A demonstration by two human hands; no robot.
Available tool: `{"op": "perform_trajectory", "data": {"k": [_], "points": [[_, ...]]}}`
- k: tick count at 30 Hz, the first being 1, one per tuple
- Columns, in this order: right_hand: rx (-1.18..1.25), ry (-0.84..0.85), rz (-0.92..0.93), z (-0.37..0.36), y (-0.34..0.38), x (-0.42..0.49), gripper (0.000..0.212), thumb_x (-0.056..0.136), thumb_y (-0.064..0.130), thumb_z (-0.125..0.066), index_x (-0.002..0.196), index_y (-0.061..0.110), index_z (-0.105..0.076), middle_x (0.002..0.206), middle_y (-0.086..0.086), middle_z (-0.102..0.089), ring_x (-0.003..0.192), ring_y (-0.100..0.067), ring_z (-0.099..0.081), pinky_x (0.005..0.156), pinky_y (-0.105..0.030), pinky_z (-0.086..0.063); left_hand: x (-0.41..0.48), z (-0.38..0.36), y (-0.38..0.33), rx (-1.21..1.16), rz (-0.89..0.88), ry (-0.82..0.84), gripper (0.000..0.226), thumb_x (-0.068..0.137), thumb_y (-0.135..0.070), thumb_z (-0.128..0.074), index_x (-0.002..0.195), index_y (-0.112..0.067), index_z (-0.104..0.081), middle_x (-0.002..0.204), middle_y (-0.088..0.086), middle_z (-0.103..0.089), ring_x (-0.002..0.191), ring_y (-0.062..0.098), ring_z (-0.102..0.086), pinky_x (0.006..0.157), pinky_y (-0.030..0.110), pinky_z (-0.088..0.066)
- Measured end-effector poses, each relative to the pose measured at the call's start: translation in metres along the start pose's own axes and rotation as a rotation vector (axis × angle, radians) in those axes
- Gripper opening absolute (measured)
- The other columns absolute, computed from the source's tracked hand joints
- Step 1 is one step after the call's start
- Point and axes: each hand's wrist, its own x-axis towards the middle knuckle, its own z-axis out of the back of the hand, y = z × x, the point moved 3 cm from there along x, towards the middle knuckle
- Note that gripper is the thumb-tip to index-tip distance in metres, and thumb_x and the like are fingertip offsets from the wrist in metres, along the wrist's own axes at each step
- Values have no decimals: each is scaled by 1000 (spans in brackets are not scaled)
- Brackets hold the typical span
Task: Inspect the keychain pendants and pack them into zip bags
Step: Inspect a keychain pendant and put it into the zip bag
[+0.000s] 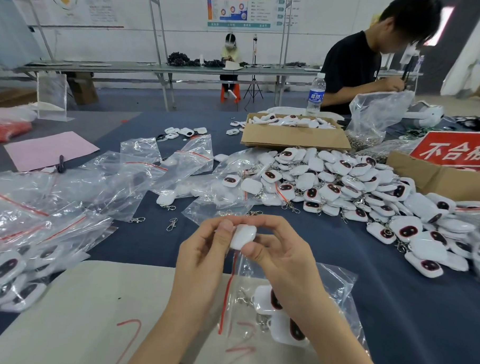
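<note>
- The step in hand looks like inspection: one white pendant [243, 236] is held up between both hands above the near edge of the table [392, 312], its plain back or side towards the camera.
- To do it well, turn the pendant so the dark printed face shows. Check the print and the shell for marks, and confirm the clasp is attached, which is hidden here.
- Keep it over the zip bag [336, 285] lying on the beige mat [90, 299], so it can drop straight in beside the two pendants already inside.
- The left hand [202, 254] pinches the pendant's left side with thumb and curled fingers.
- The right hand [285, 258] pinches its right side, thumb below and fingers arched over the top.
- The bag's red zip strip [225, 299] rises towards the hands. I cannot tell whether any finger holds it.
- The unpacked pile [370, 193] lies along the right side of the table.
</note>
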Motion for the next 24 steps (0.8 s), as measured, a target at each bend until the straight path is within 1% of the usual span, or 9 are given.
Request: {"op": "perform_trajectory", "data": {"k": [1,3,5,10,15,19,21,23,24], "points": [[30,-39,16,1,1,0,23,81,11,-76,101,18,-66,98,5,-77,91,-11,-73,80,-19,-55,-2,-3,-2,10,-23,49,26,99,-27,-53,103,-16,-76,100,-3,-78,95,7,-71,79,14,-51],[45,-110,48,4,3,0,21,82,2,-74,92,18,-65,89,7,-76,84,-8,-72,77,-18,-55,-5,-7,-5,16,-56,131,25,97,-29,-55,108,-20,-76,109,-2,-77,105,11,-71,86,14,-51],[35,-140,59,6,4,0,29,84,-6,-71,85,23,-67,83,6,-76,80,-6,-72,74,-16,-54,-6,-7,-7,18,-79,147,21,95,-27,-59,105,-27,-77,108,-5,-77,104,9,-71,86,12,-51],[29,-150,39,5,3,-2,40,86,-6,-70,78,33,-70,82,4,-75,81,-8,-70,77,-18,-55,-8,-9,-5,43,-130,120,22,95,-25,-58,104,-31,-78,108,-4,-77,105,10,-71,87,13,-50],[26,-167,47,5,3,-2,30,87,-9,-68,84,21,-67,83,5,-75,82,-7,-71,77,-18,-54,-7,-10,-4,55,-136,105,21,93,-24,-59,104,-23,-77,110,-3,-76,108,9,-69,88,12,-49],[43,-81,4,5,2,1,31,89,-10,-66,84,21,-67,101,6,-78,99,-9,-72,83,-17,-54,-8,-9,-3,46,-123,113,22,94,-21,-59,105,-26,-77,117,-8,-73,116,7,-66,90,13,-50],[49,-36,-55,7,2,1,25,89,-8,-68,91,17,-67,109,5,-77,104,-11,-72,85,-17,-54,-8,-7,1,43,-103,109,25,96,-14,-60,111,-28,-74,121,-8,-72,117,9,-65,94,21,-52],[31,-29,-105,9,1,1,24,89,-3,-71,102,18,-68,110,5,-76,105,-13,-72,86,-19,-54,-7,-4,5,90,-85,98,42,98,4,-57,118,-31,-70,124,-9,-70,118,13,-64,99,32,-52],[25,-35,-120,11,0,1,25,89,-1,-72,105,19,-69,109,3,-76,105,-15,-72,87,-21,-55,-7,-3,6,123,-95,100,51,97,11,-53,121,-32,-67,127,-11,-69,120,13,-63,100,35,-51]]}}
